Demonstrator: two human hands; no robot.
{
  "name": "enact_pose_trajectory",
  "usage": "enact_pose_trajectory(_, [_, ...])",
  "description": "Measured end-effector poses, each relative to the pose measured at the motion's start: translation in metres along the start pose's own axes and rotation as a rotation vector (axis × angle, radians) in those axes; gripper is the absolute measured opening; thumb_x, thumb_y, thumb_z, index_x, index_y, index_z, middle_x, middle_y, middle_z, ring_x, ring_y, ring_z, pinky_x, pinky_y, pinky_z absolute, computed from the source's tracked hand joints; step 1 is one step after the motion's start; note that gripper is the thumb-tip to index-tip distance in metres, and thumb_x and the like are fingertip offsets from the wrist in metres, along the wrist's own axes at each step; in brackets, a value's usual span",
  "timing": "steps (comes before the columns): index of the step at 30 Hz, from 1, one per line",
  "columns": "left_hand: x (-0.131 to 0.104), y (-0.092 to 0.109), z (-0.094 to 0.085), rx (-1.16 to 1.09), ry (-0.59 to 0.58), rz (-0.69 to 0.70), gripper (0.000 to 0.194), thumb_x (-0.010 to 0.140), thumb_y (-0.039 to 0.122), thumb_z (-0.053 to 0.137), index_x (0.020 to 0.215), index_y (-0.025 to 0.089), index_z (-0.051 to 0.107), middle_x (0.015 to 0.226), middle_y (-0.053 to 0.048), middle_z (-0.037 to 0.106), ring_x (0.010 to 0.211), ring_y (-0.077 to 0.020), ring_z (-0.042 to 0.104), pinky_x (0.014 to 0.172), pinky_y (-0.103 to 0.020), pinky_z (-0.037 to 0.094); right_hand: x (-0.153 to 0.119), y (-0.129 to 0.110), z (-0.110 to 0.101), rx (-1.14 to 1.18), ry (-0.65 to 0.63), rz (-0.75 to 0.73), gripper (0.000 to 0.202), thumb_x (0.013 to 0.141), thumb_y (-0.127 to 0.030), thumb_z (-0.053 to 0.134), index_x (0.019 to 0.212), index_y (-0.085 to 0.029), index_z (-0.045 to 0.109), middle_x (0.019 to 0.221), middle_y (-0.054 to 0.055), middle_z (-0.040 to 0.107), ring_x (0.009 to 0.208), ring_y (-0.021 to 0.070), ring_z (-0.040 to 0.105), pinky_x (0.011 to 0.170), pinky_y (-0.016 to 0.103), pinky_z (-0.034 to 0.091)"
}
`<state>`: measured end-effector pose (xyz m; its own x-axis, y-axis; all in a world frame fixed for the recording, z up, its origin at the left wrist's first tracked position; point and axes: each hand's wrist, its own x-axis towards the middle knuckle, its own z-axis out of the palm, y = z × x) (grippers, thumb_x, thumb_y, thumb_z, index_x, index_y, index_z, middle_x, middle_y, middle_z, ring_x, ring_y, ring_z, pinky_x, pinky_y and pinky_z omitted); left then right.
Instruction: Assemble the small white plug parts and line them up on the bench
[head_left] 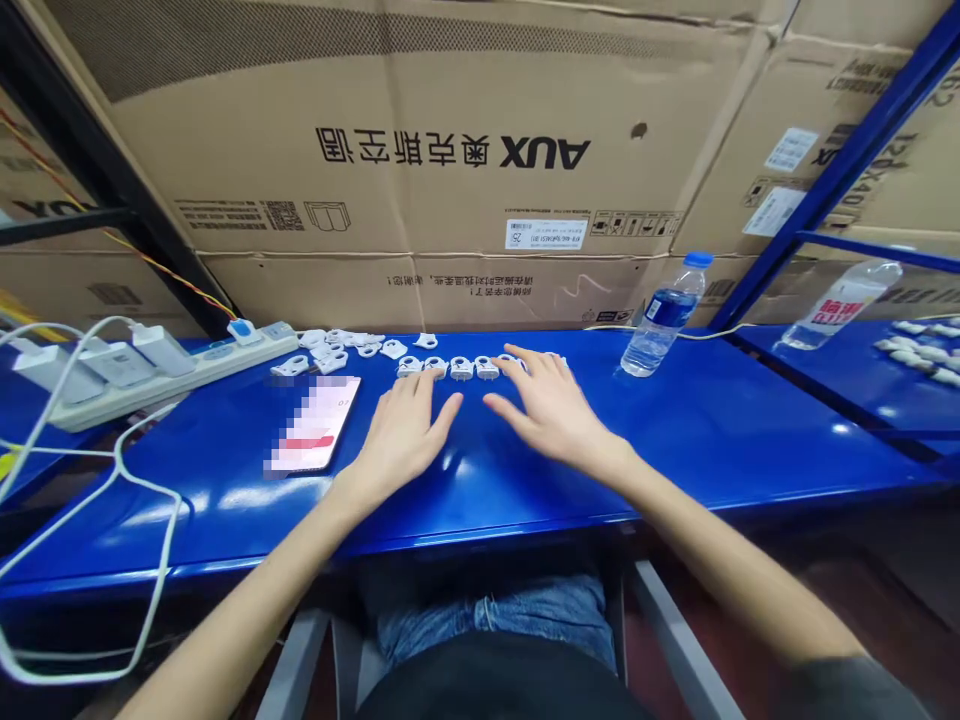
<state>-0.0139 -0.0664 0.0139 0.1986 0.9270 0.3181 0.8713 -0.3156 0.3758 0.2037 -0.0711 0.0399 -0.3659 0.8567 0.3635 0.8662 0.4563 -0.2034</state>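
Observation:
A row of small white plugs with ring-shaped handles (461,368) runs along the far part of the blue table (480,480). At the row's left end, my left hand (405,420) has its fingertips on or just in front of the plugs, thumb spread out to the side. My right hand (551,408) reaches over the right part of the row with fingers extended, hiding some of the plugs. Neither hand grips anything. More of the same white pieces (330,350) lie in a loose pile to the left, behind the phone.
A phone (319,425) lies left of my left hand. A power strip with chargers (187,375) and white cables (176,500) fill the left side. Right of my hands stands a water bottle (664,320). Large cardboard boxes (450,80) wall off the back. Another bottle (840,305) stands further right.

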Motion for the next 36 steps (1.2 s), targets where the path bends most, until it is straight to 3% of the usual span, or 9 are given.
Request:
enact_pose_trajectory(2, [-0.005,0.007,-0.003,0.014,-0.078,0.006,0.059,0.107,0.054,0.036,0.151,0.017,0.049,0.154,-0.015,0.055,0.145,-0.0341,0.048,0.121,-0.057,0.036,-0.009,0.007,-0.014,-0.016,-0.015,0.061,0.062,0.107,-0.055,0.040,0.157,-0.019,0.045,0.166,0.015,0.040,0.153,0.0357,0.037,0.125,0.065,0.025])
enact_pose_trajectory(5, [-0.008,0.010,-0.005,0.027,-0.144,0.028,0.064,0.107,0.059,0.033,0.156,0.021,0.046,0.163,-0.013,0.047,0.154,-0.0322,0.038,0.127,-0.058,0.027,-0.016,0.010,-0.018,-0.022,-0.080,0.122,0.069,0.107,-0.061,0.035,0.162,-0.020,0.037,0.170,0.014,0.033,0.159,0.0355,0.026,0.126,0.067,0.020])
enact_pose_trajectory(11, [-0.025,0.014,0.006,0.071,-0.133,-0.087,0.073,0.105,0.064,0.033,0.164,0.022,0.033,0.170,-0.013,0.034,0.160,-0.0323,0.025,0.128,-0.062,0.023,-0.034,0.008,0.005,0.001,-0.138,0.343,0.072,0.108,-0.063,0.028,0.165,-0.021,0.032,0.172,0.011,0.028,0.161,0.0346,0.019,0.127,0.068,0.018])
enact_pose_trajectory(15, [-0.043,0.018,0.022,0.189,-0.108,-0.082,0.073,0.105,0.062,0.034,0.165,0.020,0.033,0.172,-0.014,0.026,0.162,-0.0343,0.018,0.127,-0.068,0.020,-0.043,0.006,0.022,-0.027,-0.228,0.341,0.074,0.107,-0.066,0.024,0.167,-0.022,0.028,0.175,0.010,0.019,0.163,0.0339,0.010,0.128,0.068,0.013])
enact_pose_trajectory(20, [-0.050,0.017,0.034,0.267,-0.120,-0.034,0.070,0.106,0.060,0.033,0.163,0.021,0.037,0.170,-0.013,0.028,0.160,-0.0353,0.023,0.125,-0.071,0.022,-0.046,0.003,0.033,-0.056,-0.263,0.349,0.075,0.106,-0.068,0.022,0.167,-0.023,0.025,0.175,0.009,0.013,0.163,0.0337,0.006,0.128,0.068,0.009])
enact_pose_trajectory(28, [-0.051,0.019,0.033,0.309,-0.101,-0.021,0.067,0.106,0.058,0.033,0.162,0.022,0.039,0.169,-0.012,0.032,0.158,-0.0358,0.028,0.124,-0.071,0.026,-0.046,-0.007,0.030,-0.048,-0.348,0.352,0.071,0.108,-0.063,0.022,0.168,-0.025,0.023,0.175,0.007,0.012,0.163,0.0319,0.005,0.129,0.065,0.006])
enact_pose_trajectory(34, [-0.049,0.018,0.032,0.212,-0.104,-0.041,0.064,0.104,0.055,0.043,0.160,0.023,0.043,0.168,-0.014,0.036,0.158,-0.0365,0.029,0.124,-0.072,0.023,-0.051,0.001,0.036,0.064,-0.258,0.339,0.072,0.106,-0.064,0.033,0.165,-0.023,0.033,0.174,0.012,0.021,0.163,0.0346,0.009,0.128,0.067,0.004])
enact_pose_trajectory(36, [-0.045,0.023,0.025,0.113,-0.064,-0.063,0.066,0.102,0.054,0.049,0.160,0.023,0.043,0.167,-0.015,0.040,0.158,-0.0364,0.030,0.126,-0.071,0.021,-0.052,0.000,0.033,0.225,-0.112,0.315,0.075,0.104,-0.065,0.040,0.166,-0.024,0.031,0.175,0.012,0.019,0.163,0.0349,0.013,0.128,0.067,0.011])
